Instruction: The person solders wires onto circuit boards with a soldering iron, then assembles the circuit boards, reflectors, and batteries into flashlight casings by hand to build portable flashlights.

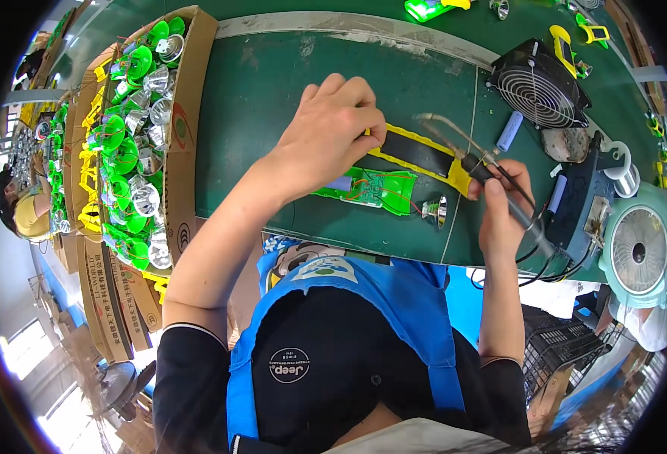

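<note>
My left hand [333, 125] is closed, thumb and fingers pinching the left end of a yellow plastic frame with a dark strip panel [418, 156]. In my right hand [506, 208] is a soldering iron [479, 168], its bent metal end pointing up and left over the frame. The right fingers are close by the frame's right end; whether they touch it I cannot tell. Below the frame lies an open green lamp housing [394, 191] with a circuit board, red wires and a battery cell, partly hidden by my left wrist. A silver reflector [435, 212] sits just right of it.
A cardboard box [203, 113] full of green lamp parts with reflectors stands at left. On the right are a black fan [534, 91], a loose blue cell [509, 131], a stone-like block [564, 144], a solder spool [626, 178], a dark station [579, 204] and a green fan [638, 246].
</note>
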`<state>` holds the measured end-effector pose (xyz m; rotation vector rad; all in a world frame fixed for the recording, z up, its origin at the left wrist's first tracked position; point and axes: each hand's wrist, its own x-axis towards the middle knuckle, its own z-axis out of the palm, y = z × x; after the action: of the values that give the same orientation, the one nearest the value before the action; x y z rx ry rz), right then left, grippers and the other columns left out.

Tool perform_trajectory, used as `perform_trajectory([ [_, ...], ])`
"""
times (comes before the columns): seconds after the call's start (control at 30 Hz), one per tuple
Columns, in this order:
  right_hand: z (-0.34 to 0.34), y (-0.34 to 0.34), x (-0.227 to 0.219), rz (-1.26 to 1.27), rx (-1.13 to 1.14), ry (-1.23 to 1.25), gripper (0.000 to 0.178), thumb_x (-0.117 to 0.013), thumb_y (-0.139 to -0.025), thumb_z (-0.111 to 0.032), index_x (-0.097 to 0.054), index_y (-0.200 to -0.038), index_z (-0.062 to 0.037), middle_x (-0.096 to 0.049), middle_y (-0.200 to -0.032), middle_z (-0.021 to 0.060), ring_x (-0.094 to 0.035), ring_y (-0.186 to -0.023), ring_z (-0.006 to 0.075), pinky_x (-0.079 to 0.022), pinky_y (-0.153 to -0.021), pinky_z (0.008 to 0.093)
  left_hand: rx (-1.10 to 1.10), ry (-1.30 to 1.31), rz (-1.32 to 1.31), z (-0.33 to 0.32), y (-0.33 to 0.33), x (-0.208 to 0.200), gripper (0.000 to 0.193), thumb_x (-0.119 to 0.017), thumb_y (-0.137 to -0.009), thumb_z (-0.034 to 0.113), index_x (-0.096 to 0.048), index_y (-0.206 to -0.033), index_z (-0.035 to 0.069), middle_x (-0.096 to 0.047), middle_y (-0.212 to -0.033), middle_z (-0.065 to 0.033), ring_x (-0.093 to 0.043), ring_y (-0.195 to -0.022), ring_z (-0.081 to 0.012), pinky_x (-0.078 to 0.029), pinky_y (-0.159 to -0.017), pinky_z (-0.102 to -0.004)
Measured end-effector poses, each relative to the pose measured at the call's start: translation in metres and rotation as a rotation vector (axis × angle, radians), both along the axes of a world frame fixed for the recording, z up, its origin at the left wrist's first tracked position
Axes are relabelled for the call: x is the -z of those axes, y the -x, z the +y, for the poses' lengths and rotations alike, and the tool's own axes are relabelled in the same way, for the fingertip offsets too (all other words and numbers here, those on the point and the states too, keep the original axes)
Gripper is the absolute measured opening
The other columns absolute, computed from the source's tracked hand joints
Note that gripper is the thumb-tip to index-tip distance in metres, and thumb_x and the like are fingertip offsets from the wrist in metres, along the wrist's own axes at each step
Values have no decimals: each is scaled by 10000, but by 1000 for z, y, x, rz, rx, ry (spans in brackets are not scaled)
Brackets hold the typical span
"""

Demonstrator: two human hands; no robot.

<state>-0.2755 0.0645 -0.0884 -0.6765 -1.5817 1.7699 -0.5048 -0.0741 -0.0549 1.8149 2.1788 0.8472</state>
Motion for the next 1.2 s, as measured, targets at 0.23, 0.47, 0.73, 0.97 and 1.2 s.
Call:
perform_trajectory([
  [0.23, 19, 18, -4, -210, -108, 167, 199, -615, -880, -118, -558, -981, 43, -635, -717, 115, -580, -589, 130, -474, -568, 234, 105, 159, 138, 20, 11, 3, 34, -650, -800, 118, -650, -775, 95, -540, -908, -22, -505, -898, -199, -359, -813, -338],
  [0.47, 20, 26, -3, -288, -95, 138, 255, -615, -865, -200, -553, -973, 22, -617, -694, 102, -570, -559, 129, -470, -542, 233, 172, 237, 292, 29, 16, 8, 90, -618, -812, 123, -645, -729, 101, -544, -869, -16, -534, -872, -172, -362, -825, -339],
  [0.73, 20, 31, -4, -351, -141, 140, 248, -646, -857, -188, -560, -963, 19, -621, -704, 90, -596, -583, 126, -480, -534, 224, 182, 192, 274, 29, 19, 13, 87, -613, -814, 114, -636, -735, 87, -536, -858, -27, -538, -862, -172, -363, -844, -353],
  [0.97, 18, 28, -3, -332, -146, 118, 228, -646, -862, -162, -559, -965, 22, -617, -715, 81, -606, -598, 119, -477, -527, 219, 202, 180, 306, 28, 13, 9, 58, -611, -777, 97, -629, -730, 69, -537, -846, -40, -547, -833, -183, -366, -837, -353],
  [1.2, 20, 27, -3, -340, -178, 107, 243, -660, -854, -169, -561, -965, 23, -633, -724, 99, -605, -576, 127, -480, -528, 228, 218, 163, 313, 28, 14, 9, 53, -593, -760, 72, -629, -723, 62, -533, -829, -51, -545, -821, -185, -365, -828, -355],
])
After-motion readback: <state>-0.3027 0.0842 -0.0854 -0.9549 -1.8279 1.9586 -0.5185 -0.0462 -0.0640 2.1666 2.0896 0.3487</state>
